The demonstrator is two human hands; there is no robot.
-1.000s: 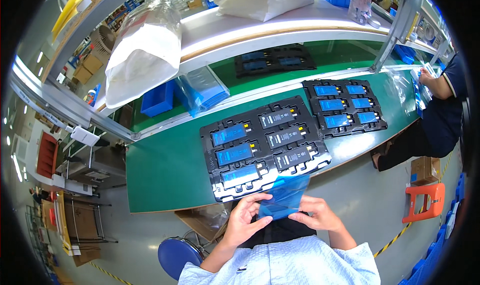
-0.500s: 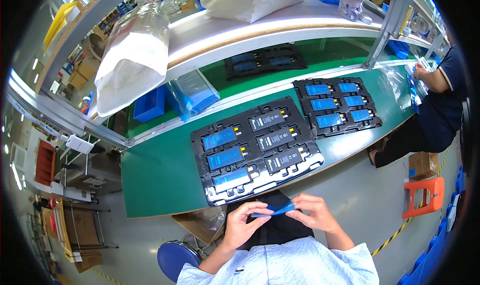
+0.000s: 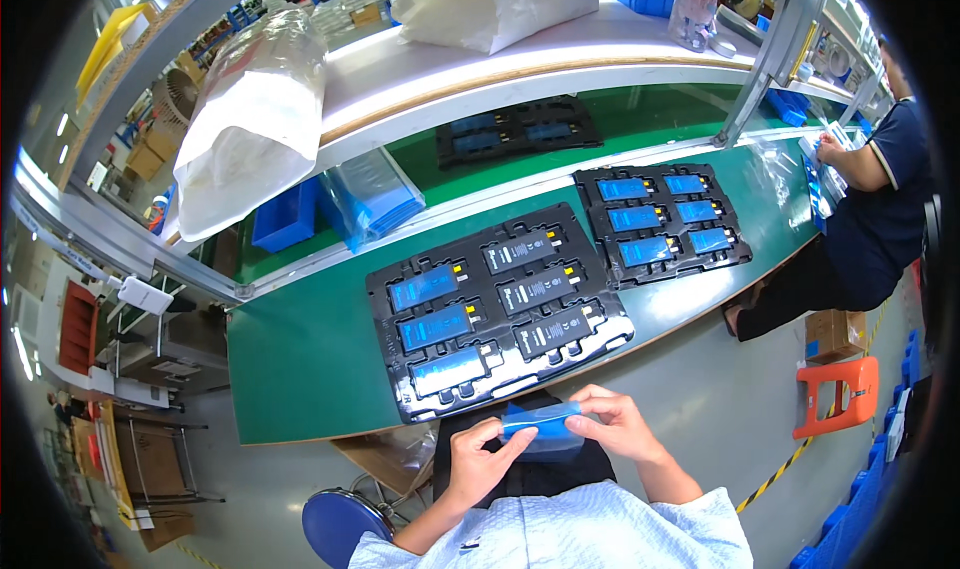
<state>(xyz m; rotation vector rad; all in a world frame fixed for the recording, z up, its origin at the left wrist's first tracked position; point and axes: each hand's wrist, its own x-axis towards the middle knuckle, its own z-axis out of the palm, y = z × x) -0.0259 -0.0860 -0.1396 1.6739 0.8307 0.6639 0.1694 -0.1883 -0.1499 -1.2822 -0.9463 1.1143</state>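
Both hands are at the near edge of the table, holding a small stack of translucent blue film pieces (image 3: 540, 425) between them. My left hand (image 3: 480, 461) pinches its left end between thumb and fingers, and my right hand (image 3: 620, 425) pinches the right end. Part of the film hangs down below my fingers. Just beyond my hands lies a black plastic tray (image 3: 384, 321) of flat battery packs. Its left column of batteries (image 3: 436, 326) is blue on top; those in the right column, such as the dark battery (image 3: 540, 289), show grey-black faces with print.
A second black tray (image 3: 665, 219) of blue-topped batteries lies farther right; another tray (image 3: 520, 134) sits behind the rail. Clear bags with blue sheets (image 3: 385, 204) and a blue bin (image 3: 285, 214) are at left. A shelf (image 3: 500, 74) overhangs the table. A co-worker (image 3: 880, 189) stands at right.
The blue film has tilted from nearly edge-on to show its broad face, with a loose part now hanging below. My hands stay at both ends. The whole view has shifted slightly.
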